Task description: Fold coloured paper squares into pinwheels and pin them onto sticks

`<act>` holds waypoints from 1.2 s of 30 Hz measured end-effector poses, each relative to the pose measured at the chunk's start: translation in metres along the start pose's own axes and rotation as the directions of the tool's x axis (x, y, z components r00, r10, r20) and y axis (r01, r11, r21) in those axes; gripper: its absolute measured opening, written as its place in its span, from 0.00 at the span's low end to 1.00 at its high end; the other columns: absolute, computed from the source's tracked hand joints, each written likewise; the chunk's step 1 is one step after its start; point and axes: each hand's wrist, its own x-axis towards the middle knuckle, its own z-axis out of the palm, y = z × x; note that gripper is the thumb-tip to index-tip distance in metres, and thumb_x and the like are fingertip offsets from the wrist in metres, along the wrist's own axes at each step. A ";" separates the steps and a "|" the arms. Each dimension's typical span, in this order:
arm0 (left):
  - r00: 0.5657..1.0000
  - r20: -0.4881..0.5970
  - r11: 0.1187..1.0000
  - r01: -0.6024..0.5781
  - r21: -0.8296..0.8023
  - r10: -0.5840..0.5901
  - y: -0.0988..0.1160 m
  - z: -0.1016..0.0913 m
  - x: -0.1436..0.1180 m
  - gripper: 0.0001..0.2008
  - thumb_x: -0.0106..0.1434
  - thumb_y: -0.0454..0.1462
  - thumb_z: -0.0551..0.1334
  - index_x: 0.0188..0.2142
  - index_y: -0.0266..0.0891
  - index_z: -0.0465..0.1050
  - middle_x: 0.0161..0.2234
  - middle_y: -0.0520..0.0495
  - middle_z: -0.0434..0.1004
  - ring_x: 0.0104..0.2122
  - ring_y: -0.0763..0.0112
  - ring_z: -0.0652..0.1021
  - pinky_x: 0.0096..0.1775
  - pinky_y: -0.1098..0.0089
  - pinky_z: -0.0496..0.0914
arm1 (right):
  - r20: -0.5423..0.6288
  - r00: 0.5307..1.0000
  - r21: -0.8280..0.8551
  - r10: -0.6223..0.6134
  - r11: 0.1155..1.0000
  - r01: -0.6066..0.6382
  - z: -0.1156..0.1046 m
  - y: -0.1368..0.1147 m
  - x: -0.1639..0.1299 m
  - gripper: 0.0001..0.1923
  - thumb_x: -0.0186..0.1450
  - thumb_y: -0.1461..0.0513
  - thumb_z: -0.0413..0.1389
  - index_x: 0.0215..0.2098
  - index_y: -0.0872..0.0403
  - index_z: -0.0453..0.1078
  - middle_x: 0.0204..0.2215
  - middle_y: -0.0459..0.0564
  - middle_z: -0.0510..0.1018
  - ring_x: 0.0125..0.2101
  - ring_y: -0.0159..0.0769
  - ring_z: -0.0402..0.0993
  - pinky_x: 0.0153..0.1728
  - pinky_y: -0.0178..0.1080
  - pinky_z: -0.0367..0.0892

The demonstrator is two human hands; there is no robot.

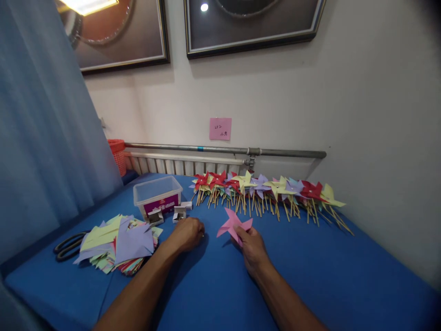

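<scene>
My right hand (254, 248) pinches a pink paper pinwheel (231, 225) at its middle, with the thumb on top; no stick shows on it. To the left, my left hand (188, 232) is closed with its fingers curled over the blue table. A tiny bright spot shows by its fingertips, too small to name. Just behind that hand stands a small open white box (179, 213) with small metal bits in it. Another small open box (155, 217) is beside it, in front of a clear plastic tub (156, 188) with a purple label.
A pile of cut coloured paper (119, 241) lies at left, beside black-handled scissors (70, 246). Finished pinwheels on sticks (246, 181) lie in a long row at the back. Behind them run a metal pipe (220, 150) and a radiator. A blue curtain (51, 115) hangs left.
</scene>
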 end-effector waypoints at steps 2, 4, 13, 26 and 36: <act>1.000 0.019 0.999 -0.009 0.039 0.008 0.004 0.000 -0.001 0.14 0.65 0.35 0.57 0.39 0.42 0.83 0.44 0.39 0.83 0.45 0.57 0.81 0.45 0.64 0.69 | -0.011 0.999 0.024 0.051 0.998 -0.051 0.001 -0.001 -0.001 0.15 0.47 0.54 0.70 0.27 0.53 0.75 0.22 0.45 0.79 0.22 0.35 0.73 0.27 0.37 0.68; 0.999 0.033 0.997 -0.005 0.072 0.003 0.007 -0.001 -0.002 0.15 0.66 0.35 0.56 0.39 0.41 0.83 0.44 0.38 0.83 0.44 0.57 0.81 0.45 0.64 0.70 | -0.007 0.998 0.036 0.066 0.997 -0.066 0.001 -0.002 -0.002 0.15 0.47 0.54 0.70 0.28 0.53 0.76 0.22 0.45 0.80 0.23 0.35 0.73 0.27 0.37 0.68; 0.998 0.016 0.994 0.051 0.096 -0.053 0.012 0.006 0.003 0.15 0.68 0.34 0.54 0.40 0.38 0.81 0.43 0.37 0.82 0.44 0.58 0.81 0.45 0.65 0.70 | 0.004 0.998 0.011 0.056 0.998 -0.056 0.001 -0.001 -0.002 0.17 0.48 0.53 0.70 0.31 0.54 0.77 0.24 0.46 0.82 0.24 0.37 0.75 0.29 0.38 0.69; 0.988 -0.096 0.948 0.084 -0.307 -0.118 0.002 0.014 0.009 0.09 0.66 0.35 0.56 0.37 0.38 0.76 0.38 0.42 0.81 0.39 0.63 0.78 0.41 0.67 0.68 | 0.022 1.000 -0.049 0.022 0.999 -0.021 0.004 -0.009 -0.009 0.18 0.49 0.53 0.70 0.33 0.55 0.79 0.27 0.47 0.84 0.27 0.39 0.77 0.31 0.38 0.70; 0.966 -0.182 0.306 -0.120 -0.944 -0.182 0.046 0.016 0.005 0.05 0.55 0.35 0.65 0.24 0.36 0.74 0.50 0.39 0.78 0.47 0.62 0.77 0.46 0.67 0.70 | 0.056 0.998 -0.132 -0.029 0.991 0.036 0.013 -0.011 -0.021 0.16 0.51 0.53 0.68 0.33 0.54 0.80 0.25 0.47 0.83 0.26 0.38 0.74 0.29 0.37 0.67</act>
